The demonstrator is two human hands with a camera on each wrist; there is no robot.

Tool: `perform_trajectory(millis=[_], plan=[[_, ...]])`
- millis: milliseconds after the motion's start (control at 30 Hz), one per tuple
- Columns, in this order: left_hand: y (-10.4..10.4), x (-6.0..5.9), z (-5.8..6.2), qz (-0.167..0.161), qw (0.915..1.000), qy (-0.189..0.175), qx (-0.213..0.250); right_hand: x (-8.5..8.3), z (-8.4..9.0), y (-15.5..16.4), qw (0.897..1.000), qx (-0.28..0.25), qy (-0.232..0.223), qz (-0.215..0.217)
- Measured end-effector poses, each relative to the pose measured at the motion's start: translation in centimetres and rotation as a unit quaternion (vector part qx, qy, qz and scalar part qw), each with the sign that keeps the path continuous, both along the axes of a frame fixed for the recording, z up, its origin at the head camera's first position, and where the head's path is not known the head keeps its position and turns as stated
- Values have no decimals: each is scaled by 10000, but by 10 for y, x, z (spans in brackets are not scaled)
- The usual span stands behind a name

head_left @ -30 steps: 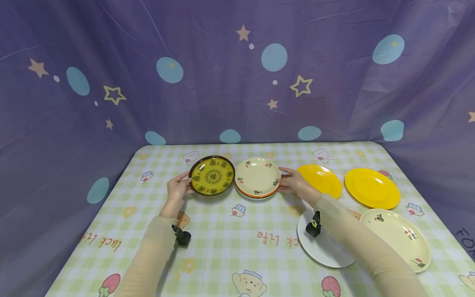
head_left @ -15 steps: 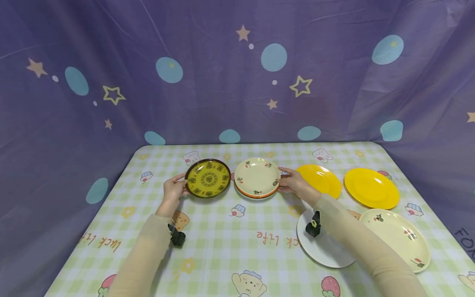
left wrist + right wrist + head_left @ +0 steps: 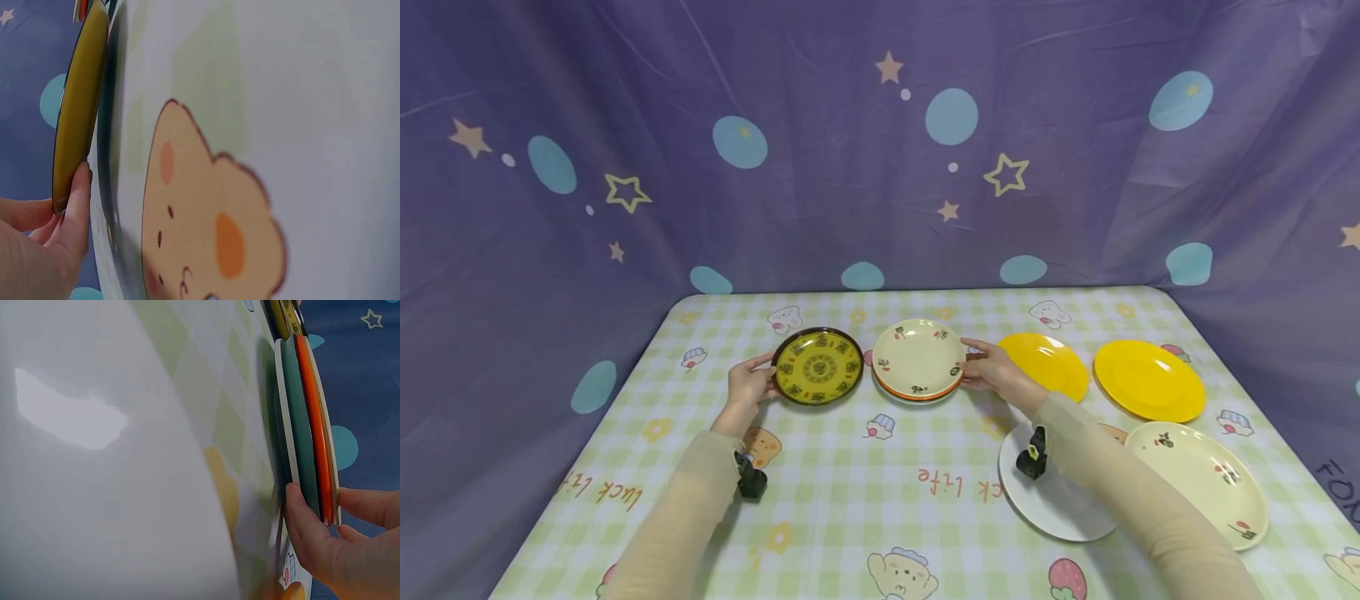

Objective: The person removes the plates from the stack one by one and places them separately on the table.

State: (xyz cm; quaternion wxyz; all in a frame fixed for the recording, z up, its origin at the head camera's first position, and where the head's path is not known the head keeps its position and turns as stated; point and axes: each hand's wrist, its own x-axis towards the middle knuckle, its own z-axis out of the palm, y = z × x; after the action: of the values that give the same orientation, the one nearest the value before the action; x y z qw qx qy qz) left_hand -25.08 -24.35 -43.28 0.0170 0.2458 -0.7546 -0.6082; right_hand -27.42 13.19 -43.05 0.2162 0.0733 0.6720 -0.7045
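Ana: Checked cloth (image 3: 835, 467) covers the bench (image 3: 820, 533). What lies nearest on it?

Ben: At the near right, one white plate (image 3: 1048, 504) and one large cream plate (image 3: 1202, 475). A little farther, two bright yellow plates (image 3: 1150, 379).

Ana: And the hands?

Ben: Between these and the far edge. The left hand (image 3: 749, 386) pinches the olive plate (image 3: 818, 367) by its rim; the right hand (image 3: 1000, 371) pinches the stack (image 3: 919, 358) just beside it, without contact between them. Both seem to be raised above the cloth.

Ana: Which step is it?

Ben: I judge it is sorting or moving small plates. The next move probably calls for level wrists and a slow lowering, so nothing slides from the stack.

Ana: How do they look?

Ben: Olive is glossy, dark-rimmed, with a ring pattern. The stack shows cream on top, then orange, teal and white. Behind hangs a purple curtain (image 3: 820, 225).
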Motion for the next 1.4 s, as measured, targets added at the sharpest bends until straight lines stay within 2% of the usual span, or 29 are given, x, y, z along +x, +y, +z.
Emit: perform_trajectory(millis=[633, 1133, 1400], plan=[[-5, 1, 0, -319, 9992, 39, -229, -1, -2, -1, 10000, -8, -35, -43], [-10, -1, -4, -327, 9992, -23, -245, -4, -3, -4, 9997, 31, -133, -180], [-11, -3, -5, -300, 9990, 56, -330, -3, -3, -4, 9997, 21, -150, -193]])
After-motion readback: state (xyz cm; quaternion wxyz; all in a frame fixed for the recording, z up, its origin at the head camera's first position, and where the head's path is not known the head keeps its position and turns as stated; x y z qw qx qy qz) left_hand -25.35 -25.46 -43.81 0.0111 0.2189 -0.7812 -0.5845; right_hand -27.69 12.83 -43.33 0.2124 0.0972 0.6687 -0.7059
